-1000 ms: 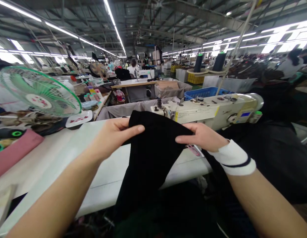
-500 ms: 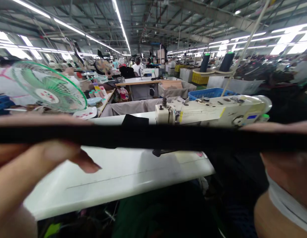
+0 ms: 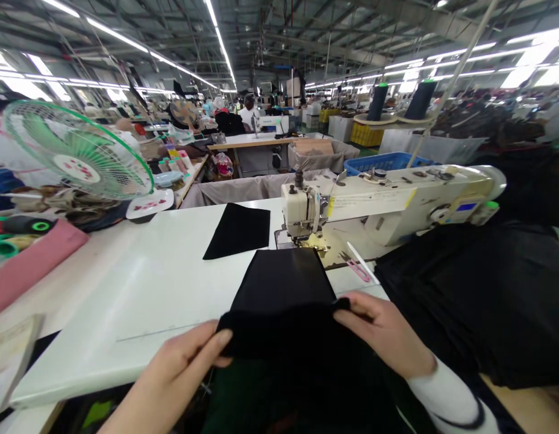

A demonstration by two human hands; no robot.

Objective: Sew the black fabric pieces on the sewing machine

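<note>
A black fabric piece (image 3: 284, 289) lies flat on the white sewing table (image 3: 139, 283), its far edge near the needle of the white sewing machine (image 3: 388, 202). My left hand (image 3: 184, 361) pinches its near left corner. My right hand (image 3: 383, 334), with a white cuff on the wrist, grips its near right edge. A second, smaller black fabric piece (image 3: 238, 232) lies on the table beyond it, left of the machine head. Pink-handled snips (image 3: 356, 268) rest beside the machine base.
A green desk fan (image 3: 78, 150) stands at the left, with pink cloth (image 3: 31, 259) below it. A heap of black fabric (image 3: 478, 289) fills the right side. Blue crate (image 3: 379, 164), thread cones (image 3: 417, 99) and other workstations with people lie behind.
The black fabric was held up in front of me, then stretched wide close to the camera; now it is laid flat on the table with both hands at its near edge.
</note>
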